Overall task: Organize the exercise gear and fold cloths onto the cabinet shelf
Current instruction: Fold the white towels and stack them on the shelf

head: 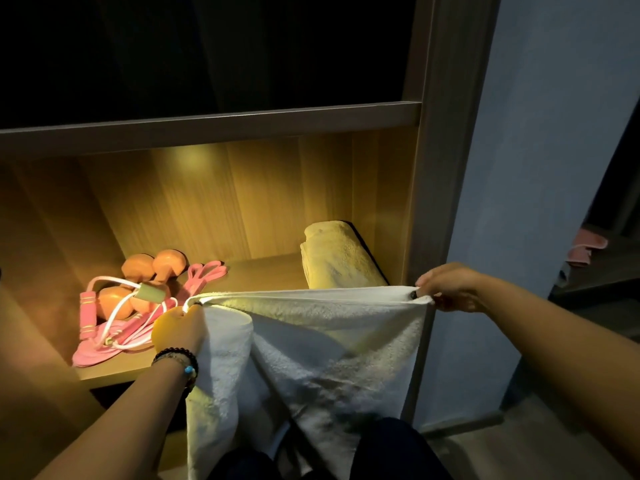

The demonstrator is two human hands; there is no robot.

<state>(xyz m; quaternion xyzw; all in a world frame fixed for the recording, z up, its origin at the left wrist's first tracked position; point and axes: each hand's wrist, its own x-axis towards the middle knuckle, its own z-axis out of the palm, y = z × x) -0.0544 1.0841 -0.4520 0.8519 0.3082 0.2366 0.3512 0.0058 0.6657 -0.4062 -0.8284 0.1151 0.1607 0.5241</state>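
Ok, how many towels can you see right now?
2. One folded towel lies at the right end of the lit shelf. One white towel hangs in front of it, pinched by the left hand and the right hand.

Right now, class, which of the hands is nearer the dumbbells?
Left. The left hand holds the towel just right of the dumbbells; the right hand is far right.

place: home bedroom or closet | evidence: lit wooden wardrobe shelf [263, 271], blue wall [540, 133], folded towel [341, 258]

Head view, downward, close to shelf [263, 271]
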